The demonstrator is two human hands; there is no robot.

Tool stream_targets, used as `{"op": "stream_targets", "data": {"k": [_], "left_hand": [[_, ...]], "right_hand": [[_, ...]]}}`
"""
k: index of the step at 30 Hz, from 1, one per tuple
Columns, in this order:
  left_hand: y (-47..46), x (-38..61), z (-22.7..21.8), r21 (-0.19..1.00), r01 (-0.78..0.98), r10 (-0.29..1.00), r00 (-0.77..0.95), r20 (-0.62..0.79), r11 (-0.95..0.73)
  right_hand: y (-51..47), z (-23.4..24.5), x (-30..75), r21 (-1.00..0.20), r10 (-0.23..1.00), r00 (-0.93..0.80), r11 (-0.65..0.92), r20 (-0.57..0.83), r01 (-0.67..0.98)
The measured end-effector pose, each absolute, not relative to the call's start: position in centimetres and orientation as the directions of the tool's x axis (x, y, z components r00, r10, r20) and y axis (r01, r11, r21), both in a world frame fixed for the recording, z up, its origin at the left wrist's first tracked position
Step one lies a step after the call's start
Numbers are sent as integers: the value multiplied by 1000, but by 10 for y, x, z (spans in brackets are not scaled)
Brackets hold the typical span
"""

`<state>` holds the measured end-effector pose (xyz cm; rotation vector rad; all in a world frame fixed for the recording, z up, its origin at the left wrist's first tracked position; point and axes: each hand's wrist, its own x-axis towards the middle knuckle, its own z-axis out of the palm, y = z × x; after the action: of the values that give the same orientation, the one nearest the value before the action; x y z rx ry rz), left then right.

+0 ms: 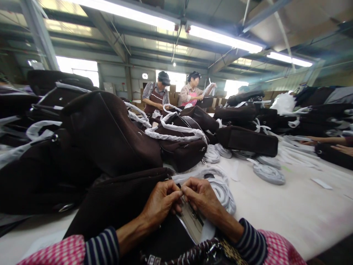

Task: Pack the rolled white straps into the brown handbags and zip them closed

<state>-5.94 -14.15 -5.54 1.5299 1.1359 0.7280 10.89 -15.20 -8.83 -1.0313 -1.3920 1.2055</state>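
Close in front of me lies a dark brown handbag (118,198), its zipper (188,230) undone so that a beige lining (190,215) shows. Above that opening, my left hand (162,198) and my right hand (201,197) meet with their fingertips pinched together. Whatever sits between the fingertips is too small to make out. A white-wrapped strap (204,173) runs just beyond my right hand, beside a coil of grey-white strap (224,195). Nearest my body is a dark braided handle (190,254) with pale flecks.
Dark bags (110,129) are heaped to the left and ahead, some with white-wrapped handles (176,134). Another strap coil (268,173) and a white card (321,183) lie on the pale table (275,217). Two people (156,94) work across it; another person's hands (342,149) reach in from the right.
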Motion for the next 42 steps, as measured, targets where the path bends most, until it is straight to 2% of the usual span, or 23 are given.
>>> {"op": "stream_targets", "data": {"k": [6,11,14,19,29,38,42], "left_hand": [[-141,-61,-58,953,299,922,380,-78,-43],[-139,-64,-55,956,294,883,453,-126,-14],[-141,-66,-51,936,347,887,447,-116,-52],[-144,-65,-49,887,413,905,425,12,-206],[-143,-67,-52,873,435,897,442,6,-220],[-144,-64,-55,877,432,908,418,12,-210],[-143,-65,-47,850,474,887,462,-20,-228]], "right_hand": [[-154,-89,109,-977,973,-147,192,177,94],[-153,-92,111,-952,960,-117,269,253,146],[-151,-94,112,-965,964,-151,238,221,106],[-153,-93,112,-980,959,-207,199,194,6],[-159,-90,103,-889,943,-103,334,318,312],[-157,-94,101,-881,932,-99,362,348,304],[-156,-91,103,-910,952,-87,306,293,279]]}}
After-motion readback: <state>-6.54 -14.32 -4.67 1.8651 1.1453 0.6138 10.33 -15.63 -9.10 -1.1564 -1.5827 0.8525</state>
